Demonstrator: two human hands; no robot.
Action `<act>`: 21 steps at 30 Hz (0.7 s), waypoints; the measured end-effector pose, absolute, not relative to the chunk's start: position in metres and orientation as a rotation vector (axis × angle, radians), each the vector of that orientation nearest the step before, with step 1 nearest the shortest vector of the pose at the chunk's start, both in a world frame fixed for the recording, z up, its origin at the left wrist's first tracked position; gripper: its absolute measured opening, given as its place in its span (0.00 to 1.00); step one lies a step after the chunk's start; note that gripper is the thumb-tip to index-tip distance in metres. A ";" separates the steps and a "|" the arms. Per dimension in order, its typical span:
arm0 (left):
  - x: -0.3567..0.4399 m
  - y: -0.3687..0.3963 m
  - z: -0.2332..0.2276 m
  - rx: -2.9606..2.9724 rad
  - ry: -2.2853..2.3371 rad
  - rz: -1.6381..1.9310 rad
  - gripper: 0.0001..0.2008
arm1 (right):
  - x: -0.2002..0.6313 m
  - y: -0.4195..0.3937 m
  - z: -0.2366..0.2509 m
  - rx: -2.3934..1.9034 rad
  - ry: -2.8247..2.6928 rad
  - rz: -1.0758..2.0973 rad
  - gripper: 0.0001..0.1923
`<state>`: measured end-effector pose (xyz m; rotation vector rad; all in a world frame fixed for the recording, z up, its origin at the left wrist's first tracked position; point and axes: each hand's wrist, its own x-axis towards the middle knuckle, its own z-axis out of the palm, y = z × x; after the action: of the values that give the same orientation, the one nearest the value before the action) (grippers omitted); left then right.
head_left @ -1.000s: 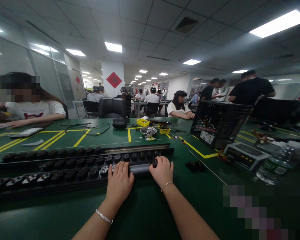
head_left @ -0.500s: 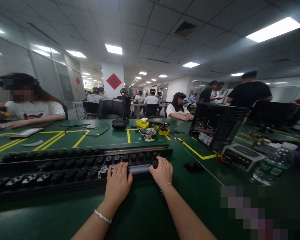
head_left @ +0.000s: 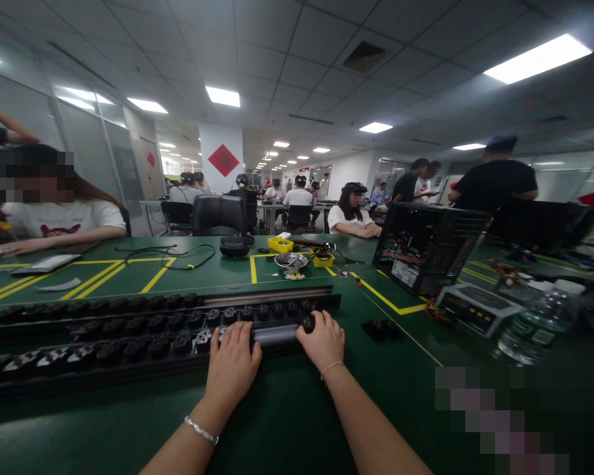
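Long black rails filled with round black modules, which look like power-track sockets, lie across the green table. My left hand (head_left: 235,356) lies over the front rail (head_left: 143,366), its fingers curled across the modules and its thumb on the near side. At that rail's right end, my right hand (head_left: 324,340) grips a small round black module (head_left: 307,323) between thumb and fingers. A bare grey stretch of rail (head_left: 276,335) shows between the hands. Behind it run a middle row of modules (head_left: 195,319) and a back rail (head_left: 272,297). Whether the gripped module sits in the rail cannot be seen.
To the right are a loose black part (head_left: 381,328), an open computer case (head_left: 428,247), a power supply unit (head_left: 478,307) and a water bottle (head_left: 532,333). A metal bowl (head_left: 291,262) and yellow bin (head_left: 280,245) stand behind the rails. A co-worker (head_left: 62,204) sits at left.
The view has shifted slightly. Both hands keep nearly the same places on the rail and the module. Another person's arm has come into view at the far left.
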<state>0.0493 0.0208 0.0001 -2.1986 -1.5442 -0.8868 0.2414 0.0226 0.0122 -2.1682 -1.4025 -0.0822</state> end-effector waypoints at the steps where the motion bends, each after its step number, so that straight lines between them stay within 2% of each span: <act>1: 0.049 0.021 0.000 -2.199 -1.544 -0.887 0.21 | 0.242 0.023 0.012 -2.161 -1.403 -0.078 0.26; 21: 0.049 0.021 0.001 -2.209 -1.560 -0.881 0.21 | 0.255 0.024 0.012 -2.026 -1.332 0.017 0.27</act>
<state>0.0488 0.0209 0.0006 -2.2089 -1.5596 -0.8809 0.2553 0.0237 0.0124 -2.0261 -1.3323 0.0168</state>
